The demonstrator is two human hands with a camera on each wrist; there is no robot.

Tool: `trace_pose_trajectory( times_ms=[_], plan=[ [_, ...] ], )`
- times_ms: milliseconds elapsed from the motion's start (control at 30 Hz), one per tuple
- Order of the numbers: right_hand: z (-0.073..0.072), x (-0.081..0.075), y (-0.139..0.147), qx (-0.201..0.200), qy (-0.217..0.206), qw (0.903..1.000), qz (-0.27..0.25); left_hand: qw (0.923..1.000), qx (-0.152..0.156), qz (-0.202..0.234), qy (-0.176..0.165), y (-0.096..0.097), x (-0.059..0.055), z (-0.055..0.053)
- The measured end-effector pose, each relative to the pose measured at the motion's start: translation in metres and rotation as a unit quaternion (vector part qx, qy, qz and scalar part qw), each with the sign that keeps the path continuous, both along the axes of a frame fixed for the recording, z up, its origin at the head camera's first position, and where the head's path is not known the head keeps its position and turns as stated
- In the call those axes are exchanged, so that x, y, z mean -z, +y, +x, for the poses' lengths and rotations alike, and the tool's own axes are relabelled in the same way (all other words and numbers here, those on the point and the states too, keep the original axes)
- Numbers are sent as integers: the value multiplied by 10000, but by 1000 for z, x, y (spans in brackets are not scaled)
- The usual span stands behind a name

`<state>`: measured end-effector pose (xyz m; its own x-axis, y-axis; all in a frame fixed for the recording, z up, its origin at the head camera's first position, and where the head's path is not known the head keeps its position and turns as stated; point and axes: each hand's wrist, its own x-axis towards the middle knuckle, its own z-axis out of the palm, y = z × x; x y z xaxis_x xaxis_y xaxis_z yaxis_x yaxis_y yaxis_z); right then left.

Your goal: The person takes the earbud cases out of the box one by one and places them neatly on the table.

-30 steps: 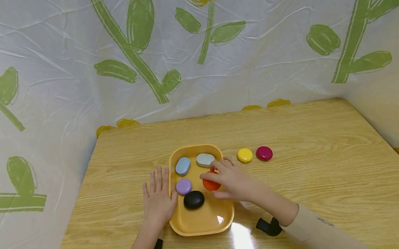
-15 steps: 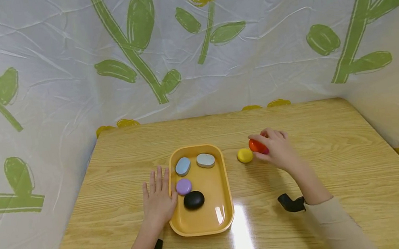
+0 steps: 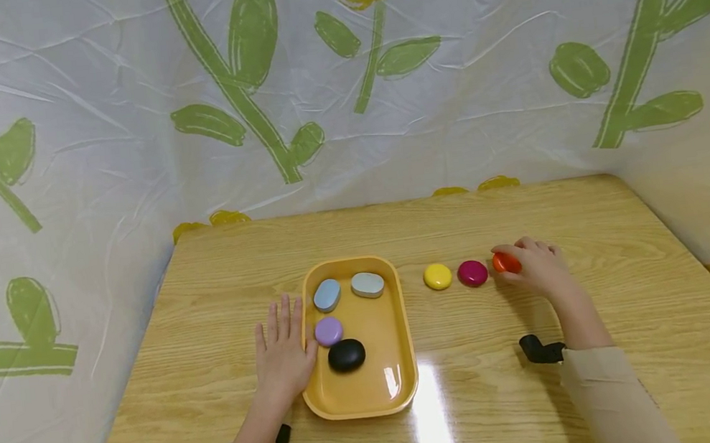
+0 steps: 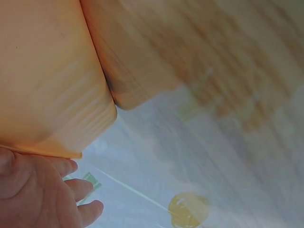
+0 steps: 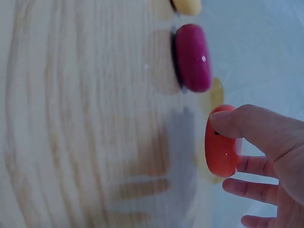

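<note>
While my left hand (image 3: pixel 283 359) is lying flat on the wooden table (image 3: pixel 543 404), fingers straight and holding nothing, its edge is touching the left rim of the yellow tray (image 3: pixel 404 375). My right hand (image 3: pixel 532 268) is pinching the orange stone (image 3: pixel 504 262) between thumb and fingers, holding it just beside the magenta stone (image 3: pixel 472 273), at the right end of the row that the yellow stone (image 3: pixel 437 276) is starting; whether it is touching the tabletop I cannot tell. Inside the tray, the blue stone (image 3: pixel 326 294), grey stone (image 3: pixel 367 284), purple stone (image 3: pixel 328 330) and black stone (image 3: pixel 346 354) are sitting apart from one another.
</note>
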<state>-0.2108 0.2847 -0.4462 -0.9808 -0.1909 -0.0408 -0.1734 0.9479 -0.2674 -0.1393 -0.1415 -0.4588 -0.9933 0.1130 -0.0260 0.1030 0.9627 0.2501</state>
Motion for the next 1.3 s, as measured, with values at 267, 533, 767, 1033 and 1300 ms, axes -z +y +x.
trace_pose_trajectory(
  times_ms=[267,533,767,1033,1300],
  plan=[
    [1,9,10,6,-390,9992,66,10000,18,-29,-6,1,1,-1],
    [1,10,10,-33,-650,9979,-71,9999,19,-106,-20,1,1,-1],
    [-1,10,6,86,-380,9981,-469,10000,36,-42,-29,1,0,-1],
    [-6,-6,-40,-402,983,9875,-1166,10000,7,-4,2,-1,1,-1],
    [-4,-17,-111,-1047,1519,9773,-1039,10000,33,-78,-38,-1,1,-1]
  ],
)
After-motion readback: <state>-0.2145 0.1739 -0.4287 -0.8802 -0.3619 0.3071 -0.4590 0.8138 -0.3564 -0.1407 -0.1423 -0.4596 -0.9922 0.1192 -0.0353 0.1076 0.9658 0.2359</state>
